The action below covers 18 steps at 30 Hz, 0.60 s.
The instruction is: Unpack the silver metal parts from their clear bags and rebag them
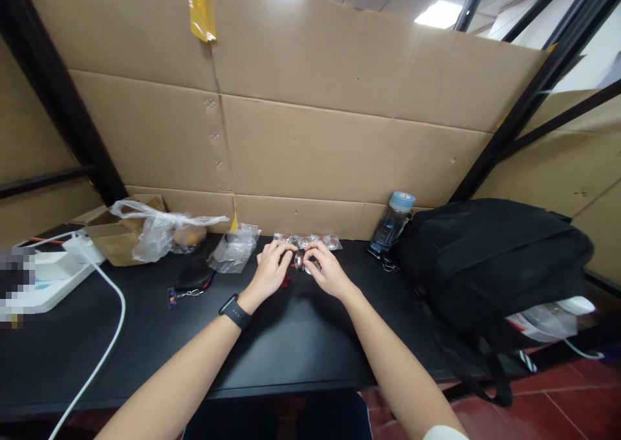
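Near the back of the black table, my left hand [273,265] and my right hand [330,268] meet over a small shiny round metal piece [299,259]. The fingers of both hands are bent and closed in on it from either side. Its exact kind is too small to make out. Something white shows under my right fingertips. Beside my left fingertips lies a bit of red cord [286,281]. Just behind the hands runs a row of small clear packets [332,241] with shiny and red contents, partly hidden by my fingers.
A crumpled clear bag [236,249] and a black pouch [194,275] with a chain lie left. Farther left are an open cardboard box [114,236], a white cable [119,304] and a power strip [53,278]. A bottle [391,223] and black backpack [490,265] stand right. Cardboard [301,142] walls the back.
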{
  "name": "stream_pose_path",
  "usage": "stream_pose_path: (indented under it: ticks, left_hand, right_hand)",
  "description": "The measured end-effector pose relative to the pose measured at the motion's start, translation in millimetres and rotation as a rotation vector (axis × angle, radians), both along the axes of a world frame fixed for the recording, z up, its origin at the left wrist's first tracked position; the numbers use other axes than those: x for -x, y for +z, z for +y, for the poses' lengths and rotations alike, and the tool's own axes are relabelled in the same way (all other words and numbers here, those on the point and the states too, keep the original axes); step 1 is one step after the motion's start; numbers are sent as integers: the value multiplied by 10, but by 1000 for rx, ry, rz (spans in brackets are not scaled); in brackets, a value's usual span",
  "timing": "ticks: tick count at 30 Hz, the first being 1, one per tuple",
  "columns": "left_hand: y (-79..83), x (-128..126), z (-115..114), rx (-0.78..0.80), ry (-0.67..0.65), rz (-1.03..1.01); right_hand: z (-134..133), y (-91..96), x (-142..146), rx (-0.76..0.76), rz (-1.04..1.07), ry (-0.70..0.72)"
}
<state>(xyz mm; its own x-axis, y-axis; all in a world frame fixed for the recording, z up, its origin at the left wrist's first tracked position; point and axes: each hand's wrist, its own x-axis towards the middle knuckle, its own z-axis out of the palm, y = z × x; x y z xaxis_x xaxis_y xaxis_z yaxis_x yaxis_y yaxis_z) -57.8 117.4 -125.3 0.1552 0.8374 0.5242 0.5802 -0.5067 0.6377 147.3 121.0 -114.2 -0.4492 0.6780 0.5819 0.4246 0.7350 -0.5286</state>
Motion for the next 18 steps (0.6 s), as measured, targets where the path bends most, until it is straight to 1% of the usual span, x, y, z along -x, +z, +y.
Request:
stream_pose_path:
  ticks: [2,4,7,11,15,18]
  left_hand:
    - [-4,-3,-2,21,-9,-23]
    - [-25,-23,-11,27,-58,39]
    - [-83,-83,-32,19,-101,169]
    - [-146,-135,-36,63,-130,235]
    - [-135,-53,18,113,-171,232]
    - [-124,81,85,106,-122,245]
  right_hand:
    - [-10,12,-19,-32,-83,-8]
    - [-23,31,-35,-48,-145,-10]
    - [-38,62,-57,-61,-170,-8]
    - [-36,87,-98,-78,-181,-38]
    - [-17,92,-156,-49,-222,-18]
    - [12,60,-202,-27,-291,21]
